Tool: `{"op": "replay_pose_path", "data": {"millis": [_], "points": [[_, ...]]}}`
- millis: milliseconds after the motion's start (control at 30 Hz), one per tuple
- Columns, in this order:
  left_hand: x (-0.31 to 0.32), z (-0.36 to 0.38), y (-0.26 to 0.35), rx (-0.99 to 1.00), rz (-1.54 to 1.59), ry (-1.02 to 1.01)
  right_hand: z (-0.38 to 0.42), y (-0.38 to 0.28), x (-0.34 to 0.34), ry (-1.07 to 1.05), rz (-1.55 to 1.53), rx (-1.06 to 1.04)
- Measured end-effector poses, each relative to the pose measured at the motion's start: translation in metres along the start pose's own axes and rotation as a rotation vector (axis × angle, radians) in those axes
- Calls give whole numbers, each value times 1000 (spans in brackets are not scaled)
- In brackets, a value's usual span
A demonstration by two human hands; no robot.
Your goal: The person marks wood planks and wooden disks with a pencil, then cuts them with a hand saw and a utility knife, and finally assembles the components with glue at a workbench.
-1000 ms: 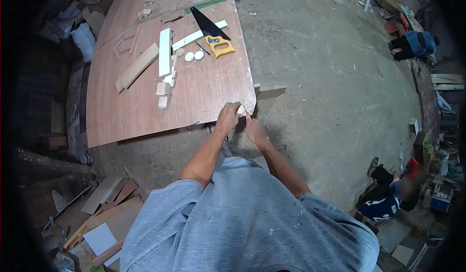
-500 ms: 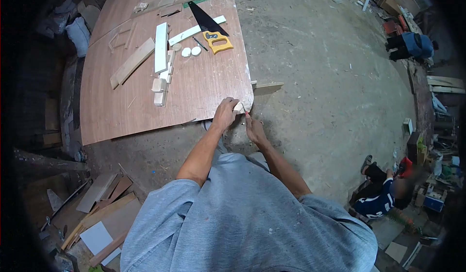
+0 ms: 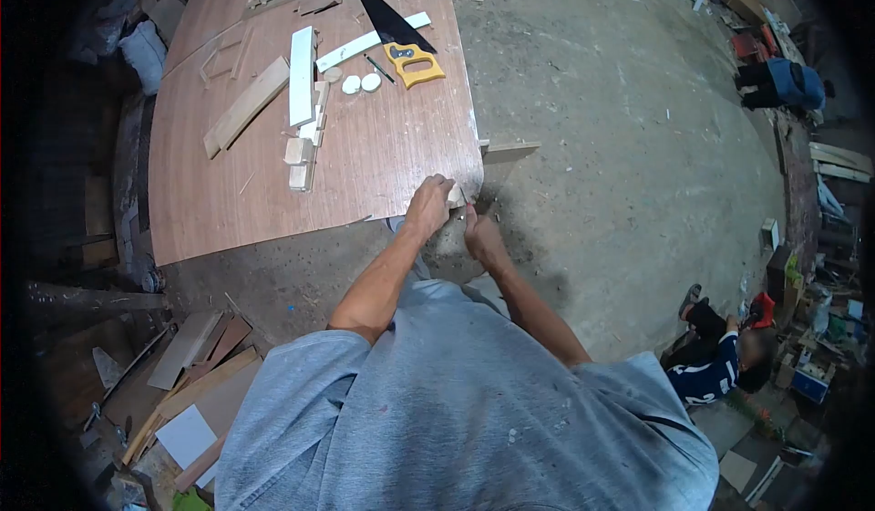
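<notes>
At the table's near right corner, my left hand [image 3: 430, 206] is closed on a small pale wood block [image 3: 455, 197], its fingers pressing it by the tabletop edge. My right hand [image 3: 484, 237] is closed round a thin-bladed, red-handled tool [image 3: 468, 203], whose tip meets the block's right side. The tool's exact kind is too small to make out. Further up the wood-grain table [image 3: 383, 155] lie a handsaw [image 3: 412, 53] with a yellow handle, a dark pencil [image 3: 379, 68] and two white round discs [image 3: 361, 83].
White strips [image 3: 302, 75], a brown board [image 3: 246, 108] and stacked small blocks [image 3: 299, 163] lie on the table. A thin board [image 3: 512, 151] juts past its right edge. Scrap wood [image 3: 187, 420] fills the floor at lower left. Two people [image 3: 782, 84] [image 3: 713, 365] are at the right.
The view has shifted slightly, with the table items higher in it. My right hand and the tool have moved a little against the block; my left hand keeps its hold.
</notes>
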State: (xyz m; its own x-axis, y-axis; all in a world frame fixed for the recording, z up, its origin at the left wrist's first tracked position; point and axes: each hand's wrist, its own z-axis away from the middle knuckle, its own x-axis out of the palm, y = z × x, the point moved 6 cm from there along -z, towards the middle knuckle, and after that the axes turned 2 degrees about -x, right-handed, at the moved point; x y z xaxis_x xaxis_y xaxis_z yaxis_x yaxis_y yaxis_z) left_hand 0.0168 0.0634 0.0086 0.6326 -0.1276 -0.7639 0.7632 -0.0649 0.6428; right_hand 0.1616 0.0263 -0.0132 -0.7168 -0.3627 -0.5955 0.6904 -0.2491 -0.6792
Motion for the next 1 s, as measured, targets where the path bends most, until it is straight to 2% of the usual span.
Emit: {"op": "replay_pose_path", "data": {"millis": [33,267,433,500,533,667,767,1000], "points": [[3,5,0,3,1,-17,0,-4,-3,-68,17,36],[4,2,6,13,-39,-32,-18,23,21,6,92,78],[3,-2,0,-25,-72,-40,-18,12,11,75,67,-33],[5,10,4,-30,-23,-13,-15,15,11,-13,-19,-63],[-3,2,4,-26,12,47,-15,23,10,-155,-112,47],[-4,4,5,-21,15,97,-2,32,-10,-99,-214,-8],[-6,7,7,-51,-28,40,-2,35,-1,-5,-186,-31],[-6,13,9,9,2,84,2,24,6,-37,-214,28]]}}
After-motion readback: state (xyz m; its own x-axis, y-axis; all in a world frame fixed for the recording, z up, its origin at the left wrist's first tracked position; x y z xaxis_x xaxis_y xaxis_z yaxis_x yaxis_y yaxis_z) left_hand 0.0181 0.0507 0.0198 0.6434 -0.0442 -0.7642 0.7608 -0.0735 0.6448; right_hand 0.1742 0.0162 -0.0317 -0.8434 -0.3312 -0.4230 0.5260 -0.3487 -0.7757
